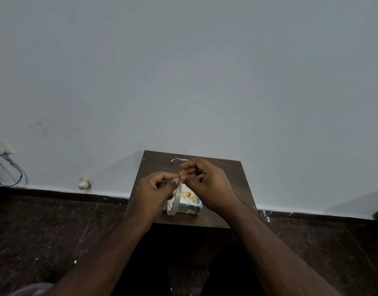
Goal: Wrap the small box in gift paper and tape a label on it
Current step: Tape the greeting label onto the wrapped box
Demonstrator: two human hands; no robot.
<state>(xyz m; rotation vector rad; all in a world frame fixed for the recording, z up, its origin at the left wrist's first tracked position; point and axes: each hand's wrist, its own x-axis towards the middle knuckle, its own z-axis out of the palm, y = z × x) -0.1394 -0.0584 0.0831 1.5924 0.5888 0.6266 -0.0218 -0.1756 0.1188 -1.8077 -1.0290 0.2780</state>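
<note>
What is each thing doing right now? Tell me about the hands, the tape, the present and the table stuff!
Left hand: grips the tape roll.
Right hand: fingers curled, pinching at the tape end.
Tape roll: held up on edge above the box.
Small box: wrapped in balloon paper, resting on the table.
Table: holds the box.
White scrap: lies at the table's far edge.

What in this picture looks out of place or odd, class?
Little stands out. A thin white scrap lies loose at the far edge of the table, beyond the wrapped box.
</note>
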